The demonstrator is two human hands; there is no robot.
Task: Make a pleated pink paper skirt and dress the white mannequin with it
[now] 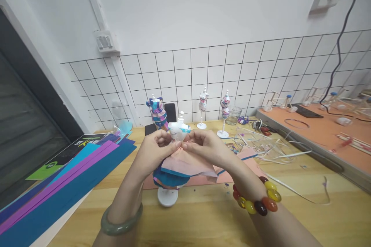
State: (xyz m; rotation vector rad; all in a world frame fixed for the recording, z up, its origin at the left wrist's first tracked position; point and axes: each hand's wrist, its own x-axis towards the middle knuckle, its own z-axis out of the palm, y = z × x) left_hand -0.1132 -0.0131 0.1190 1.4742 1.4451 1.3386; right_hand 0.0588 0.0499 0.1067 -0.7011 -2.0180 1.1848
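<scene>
The wooden table (203, 216) bears long blue and purple paper sheets (58, 185) on the left. Over its middle, the left hand (155, 151) and the right hand (207, 146) are both closed, and their fingertips pinch the pink and blue paper skirt (185, 170) at the waist of a small white mannequin (178, 129). The mannequin stands upright on its round base. Behind it, a little glass jar (233, 115) seems to be empty.

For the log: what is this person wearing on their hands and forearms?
No sleeves or gloves. The left hand has a smooth pale green bangle at the wrist; the right hand has a bracelet of round glossy beads, yellow, orange and dark red. No rings show.
</scene>
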